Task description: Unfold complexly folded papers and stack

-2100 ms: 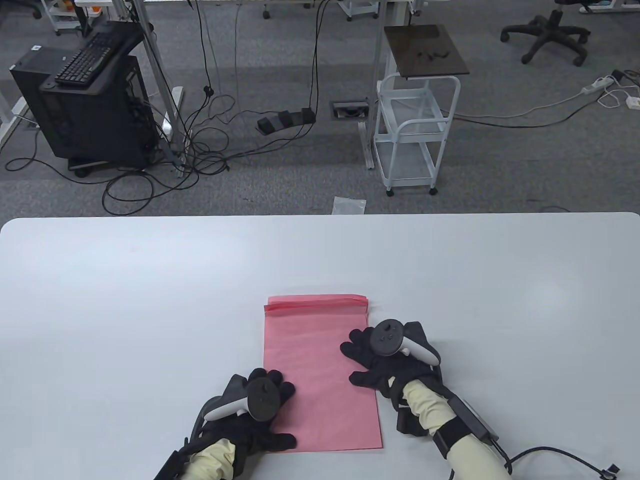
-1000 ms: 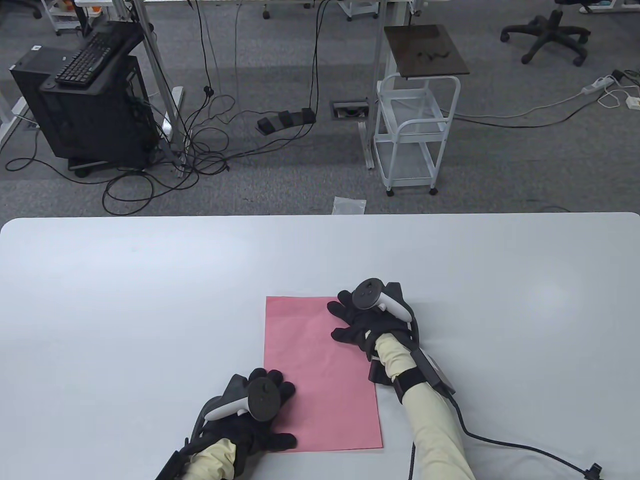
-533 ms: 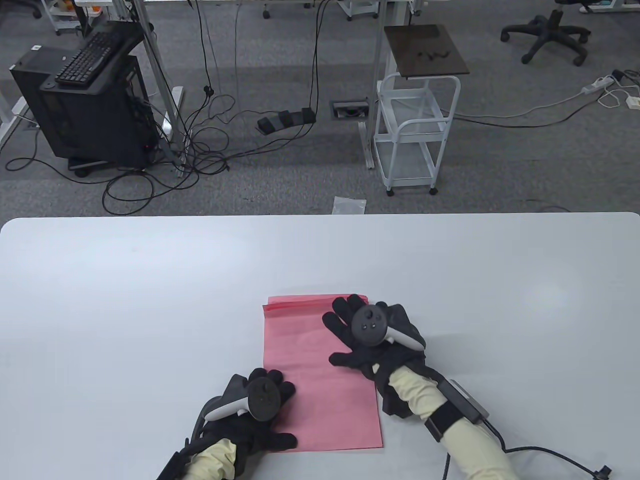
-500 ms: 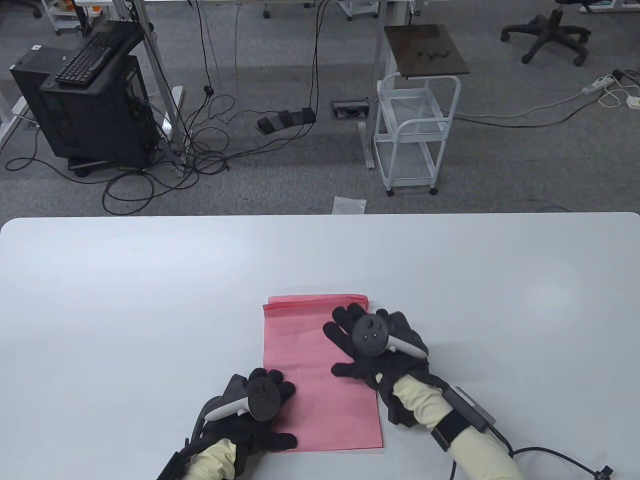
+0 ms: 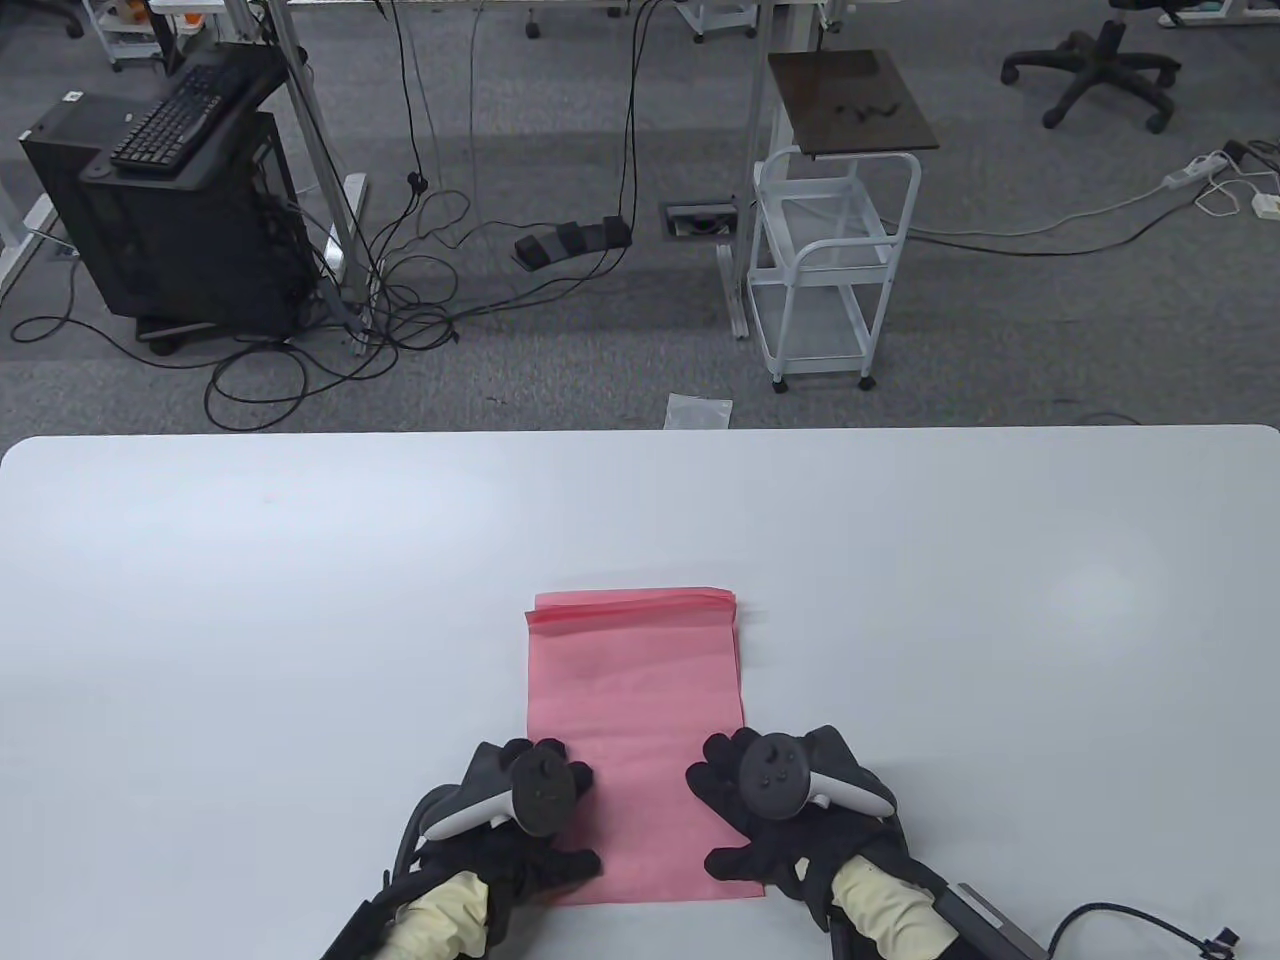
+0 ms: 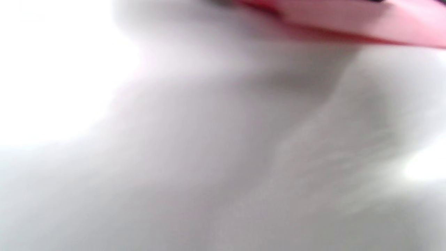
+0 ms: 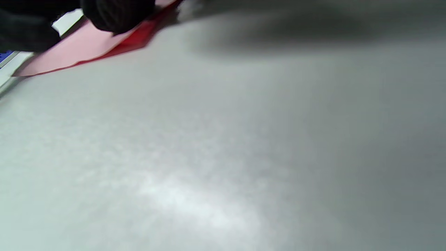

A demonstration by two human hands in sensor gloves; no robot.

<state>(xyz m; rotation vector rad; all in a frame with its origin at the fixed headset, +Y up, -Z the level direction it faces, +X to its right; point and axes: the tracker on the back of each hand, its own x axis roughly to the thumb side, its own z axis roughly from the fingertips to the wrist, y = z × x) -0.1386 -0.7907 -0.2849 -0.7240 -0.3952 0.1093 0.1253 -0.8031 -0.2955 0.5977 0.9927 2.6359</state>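
Your left hand (image 5: pixel 520 815) lies flat with its fingers spread, palm down on the near left corner of the pink paper stack (image 5: pixel 640 740). The thumb reaches across the stack's near edge; the fingertips rest just inside its left edge. It presses rather than grasps, nothing curled around the sheets. Your right hand (image 5: pixel 775 810) mirrors it on the near right corner, also laid open and flat, fingers fanned over the paper's right edge and the thumb pointing in toward the middle. Each hand carries a dark tracker (image 5: pixel 772 778) on its back.

Between your two hands a bare strip of pink shows, and the stack runs away from you as a tall rectangle, its long sides roughly parallel to your forearms. At the far end the sheets do not line up exactly: several thin edges (image 5: pixel 635 603) show stepped one behind another, the topmost sheet ending a little short of those under it.

In the right wrist view a gloved fingertip (image 7: pixel 116 14) sits on the pink paper (image 7: pixel 87 43), which lies flat against the table (image 7: pixel 244 139). The left wrist view is blurred; only a pink edge (image 6: pixel 348 17) at the top is readable.

The stack sits on the white table (image 5: pixel 250 600), near its front edge and about midway across.
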